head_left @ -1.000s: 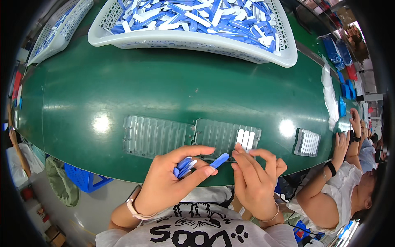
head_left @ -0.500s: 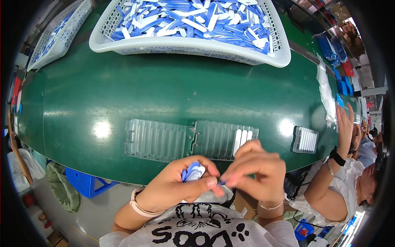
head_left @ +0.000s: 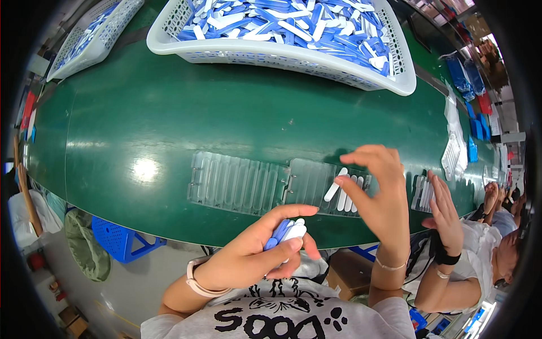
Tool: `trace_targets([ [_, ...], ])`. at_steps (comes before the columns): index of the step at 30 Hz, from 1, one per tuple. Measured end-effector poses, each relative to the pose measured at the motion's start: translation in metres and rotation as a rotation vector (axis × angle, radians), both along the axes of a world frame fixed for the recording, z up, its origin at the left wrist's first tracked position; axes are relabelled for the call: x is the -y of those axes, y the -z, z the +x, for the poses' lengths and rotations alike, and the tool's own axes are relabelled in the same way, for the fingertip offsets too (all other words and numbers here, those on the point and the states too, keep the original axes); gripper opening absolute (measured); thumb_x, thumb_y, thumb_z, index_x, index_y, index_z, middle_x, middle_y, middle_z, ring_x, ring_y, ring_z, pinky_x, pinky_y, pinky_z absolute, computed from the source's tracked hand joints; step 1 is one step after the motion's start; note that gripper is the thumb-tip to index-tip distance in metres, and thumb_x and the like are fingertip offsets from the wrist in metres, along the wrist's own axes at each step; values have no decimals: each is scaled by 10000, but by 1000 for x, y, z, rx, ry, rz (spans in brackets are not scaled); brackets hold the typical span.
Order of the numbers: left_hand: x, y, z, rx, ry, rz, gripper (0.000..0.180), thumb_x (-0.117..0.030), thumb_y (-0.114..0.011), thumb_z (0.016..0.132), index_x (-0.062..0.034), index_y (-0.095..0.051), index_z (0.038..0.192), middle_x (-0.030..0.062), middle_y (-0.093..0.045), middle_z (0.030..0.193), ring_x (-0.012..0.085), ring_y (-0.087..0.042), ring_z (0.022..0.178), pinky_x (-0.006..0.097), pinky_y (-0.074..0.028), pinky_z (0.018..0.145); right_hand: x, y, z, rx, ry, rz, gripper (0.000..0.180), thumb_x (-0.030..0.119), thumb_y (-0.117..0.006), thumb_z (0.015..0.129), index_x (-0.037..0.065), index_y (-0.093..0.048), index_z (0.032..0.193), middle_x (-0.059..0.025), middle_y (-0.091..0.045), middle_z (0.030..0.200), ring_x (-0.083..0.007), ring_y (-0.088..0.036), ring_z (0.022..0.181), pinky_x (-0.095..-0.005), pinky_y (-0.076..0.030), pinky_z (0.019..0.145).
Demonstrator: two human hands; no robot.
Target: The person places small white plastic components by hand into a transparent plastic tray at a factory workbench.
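My left hand is closed around a small bunch of flat, round-ended blue and white strips, fanned out between thumb and fingers. Over the right half of a clear plastic slotted case, my right hand has its thumb and fingers spread apart. One white strip lies tilted there, close by the thumb tip. Beside it, several white strips stand side by side in the slots, partly covered by my thumb. The left half of the case lies open with bare slots.
A white perforated basket heaped with blue and white strips stands on the green table. Another basket is at far left. At right, a co-worker's hand is beside a filled case. A blue stool stands below.
My right hand has gone from beside the left hand up and right to the case, its fingers now spread. A tilted white strip now lies there. The co-worker's hand has come down to the other case.
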State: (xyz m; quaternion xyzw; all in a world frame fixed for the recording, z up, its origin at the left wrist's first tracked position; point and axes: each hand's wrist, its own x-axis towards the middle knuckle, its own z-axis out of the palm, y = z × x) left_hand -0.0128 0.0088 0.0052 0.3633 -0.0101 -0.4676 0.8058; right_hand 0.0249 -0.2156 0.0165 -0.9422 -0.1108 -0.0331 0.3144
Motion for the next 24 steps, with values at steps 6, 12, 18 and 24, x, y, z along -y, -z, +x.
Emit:
trace_targets([
  [6, 10, -5, -4, 180, 20, 160, 590, -43, -426, 955, -63, -71, 1427, 107, -557, 1026, 90, -531, 849, 218, -421, 730, -21, -16, -30, -346, -231, 465, 283, 36, -751, 692, 2, -688, 966, -95, -621, 908, -162, -595, 769, -254, -463, 654],
  [12, 10, 0, 0, 143, 79, 48, 511, -55, -370, 975, -35, -152, 1437, 109, -535, 1126, 102, -515, 831, 230, -430, 709, -13, -10, -28, -435, -160, 572, 191, 12, -733, 706, 1, -695, 893, -77, -647, 802, -133, -577, 648, -248, -445, 578],
  [18, 9, -4, 10, -47, 120, 145, 369, -214, -325, 1012, 3, -431, 1291, 91, -607, 935, 60, -455, 550, 182, -327, 446, -6, -8, -22, -342, -58, 500, 144, 1, -714, 728, 33, -701, 868, -55, -666, 755, -99, -540, 606, -228, -380, 520],
  [24, 8, 7, 6, -222, 102, 35, 330, -245, -380, 1002, -21, -474, 1226, 4, -488, 768, 33, -379, 558, 178, -304, 476, -8, -10, -21, -529, -133, 523, 149, 28, -702, 754, 23, -669, 900, -52, -637, 758, -135, -541, 619, -257, -433, 552],
])
